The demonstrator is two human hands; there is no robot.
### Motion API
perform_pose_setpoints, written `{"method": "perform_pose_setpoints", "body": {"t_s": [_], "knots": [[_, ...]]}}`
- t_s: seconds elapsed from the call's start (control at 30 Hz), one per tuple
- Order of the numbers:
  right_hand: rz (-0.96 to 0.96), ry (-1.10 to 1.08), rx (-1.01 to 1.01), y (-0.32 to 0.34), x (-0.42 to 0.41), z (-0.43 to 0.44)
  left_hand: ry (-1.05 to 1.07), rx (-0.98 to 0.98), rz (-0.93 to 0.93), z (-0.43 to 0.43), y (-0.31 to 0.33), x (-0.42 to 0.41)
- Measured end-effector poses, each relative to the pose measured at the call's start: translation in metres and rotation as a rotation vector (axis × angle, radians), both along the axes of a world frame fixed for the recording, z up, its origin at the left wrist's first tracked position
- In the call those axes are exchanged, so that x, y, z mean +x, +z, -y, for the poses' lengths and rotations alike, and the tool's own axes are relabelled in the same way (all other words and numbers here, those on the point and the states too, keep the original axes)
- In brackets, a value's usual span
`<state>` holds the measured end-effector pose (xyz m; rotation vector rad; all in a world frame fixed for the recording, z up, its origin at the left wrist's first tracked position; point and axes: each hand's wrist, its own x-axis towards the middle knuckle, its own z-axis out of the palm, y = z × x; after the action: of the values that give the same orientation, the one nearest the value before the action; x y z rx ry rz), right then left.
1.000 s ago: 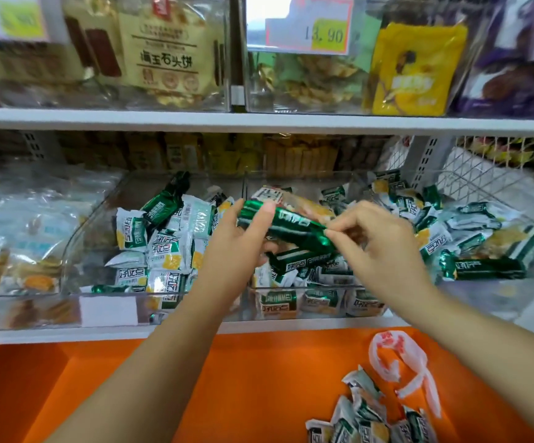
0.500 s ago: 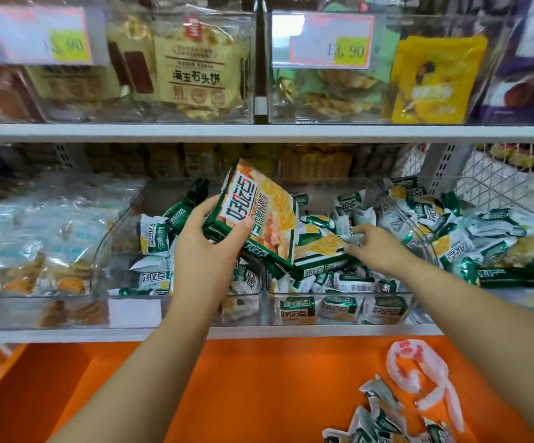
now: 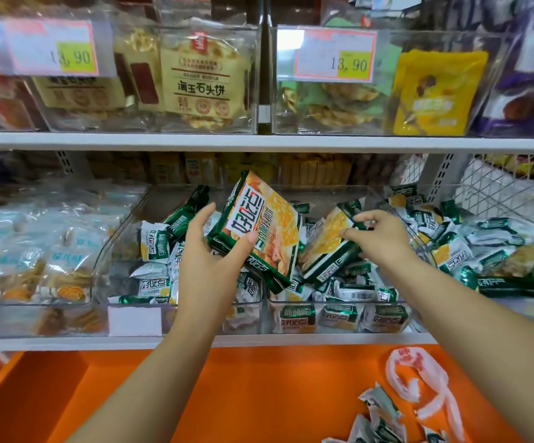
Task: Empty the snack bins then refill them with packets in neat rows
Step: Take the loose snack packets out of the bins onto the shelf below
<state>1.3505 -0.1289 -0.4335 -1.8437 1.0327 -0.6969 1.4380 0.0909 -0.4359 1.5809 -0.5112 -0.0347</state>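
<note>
Your left hand [image 3: 206,254] grips a large green-and-orange foil snack packet [image 3: 259,225], tilted above the clear plastic bins [image 3: 323,188] | your right hand [image 3: 383,238] pinches a second green-and-yellow packet [image 3: 326,247], resting on the heaped small packets [image 3: 339,316].

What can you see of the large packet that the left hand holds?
The large packet is a flat, glossy plastic wrapper, green at the edges, with a white label of green characters and a picture of yellow crackers. It looks sealed and is tilted above the clear bins. The left hand grips its lower left corner, thumb on the front.
</note>
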Motion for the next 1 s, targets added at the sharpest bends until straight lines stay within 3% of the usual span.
{"method": "perform_pose_setpoints", "body": {"t_s": [0.17, 0.5, 0.73, 1.0], "knots": [[0.089, -0.047, -0.443, 0.027, -0.043, -0.02, -0.028, 0.011, 0.041, -0.012, 0.017, -0.01], [0.051, 0.322, -0.763, 0.044, -0.115, -0.097, -0.185, 0.29, 0.217, -0.076, 0.034, -0.039], [-0.234, 0.641, -0.708, 0.018, -0.097, -0.144, -0.341, 0.722, 0.174, -0.139, -0.001, -0.012], [-0.615, 0.676, -0.54, -0.118, -0.014, -0.199, -0.365, 1.148, 0.082, -0.185, -0.118, 0.08]]}}
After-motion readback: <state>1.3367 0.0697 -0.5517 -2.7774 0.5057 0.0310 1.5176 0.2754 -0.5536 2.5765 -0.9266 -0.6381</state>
